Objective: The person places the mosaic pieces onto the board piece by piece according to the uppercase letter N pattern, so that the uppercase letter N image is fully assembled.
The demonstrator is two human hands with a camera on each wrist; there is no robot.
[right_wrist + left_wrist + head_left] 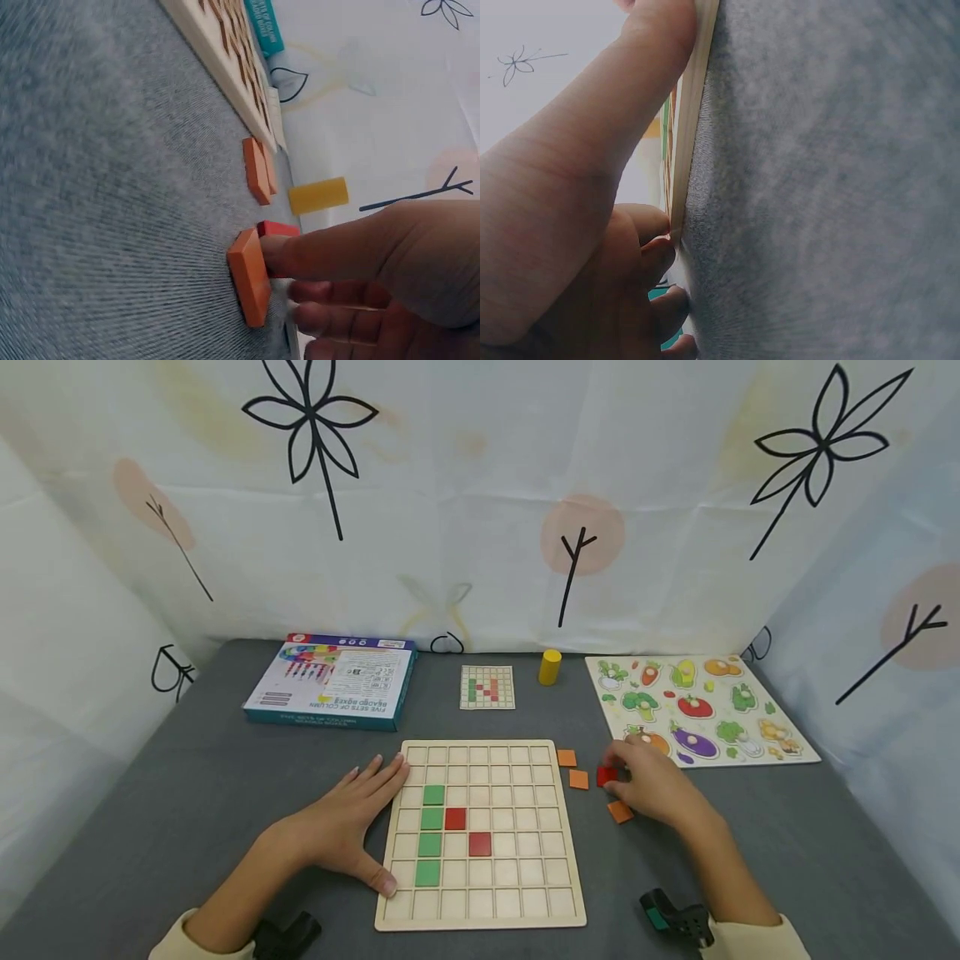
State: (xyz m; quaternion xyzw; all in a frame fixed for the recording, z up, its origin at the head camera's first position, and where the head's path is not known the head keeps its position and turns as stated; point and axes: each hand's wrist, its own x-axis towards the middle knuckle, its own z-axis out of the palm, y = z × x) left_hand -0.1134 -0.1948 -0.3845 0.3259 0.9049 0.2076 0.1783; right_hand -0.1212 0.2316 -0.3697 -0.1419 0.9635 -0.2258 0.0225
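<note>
A wooden grid board [506,893] lies on the table. Several green tiles [430,845] form a column at its left, and two red tiles [455,818] sit in cells to their right. My left hand [341,817] rests with spread fingers along the board's left edge, thumb on the lower left corner. Right of the board, my right hand [652,781] pinches a red tile [606,775] between thumb and fingers; the fingers partly cover it. An orange tile [250,277] lies just beside the thumb in the right wrist view. Two more orange tiles [578,779] are by the board's right edge.
A small pattern card [487,702] lies behind the board, with a yellow cylinder [550,667] standing to its right. At the back left is a flat box [330,681]. A vegetable picture board [720,702] lies at the back right, partly behind my right hand.
</note>
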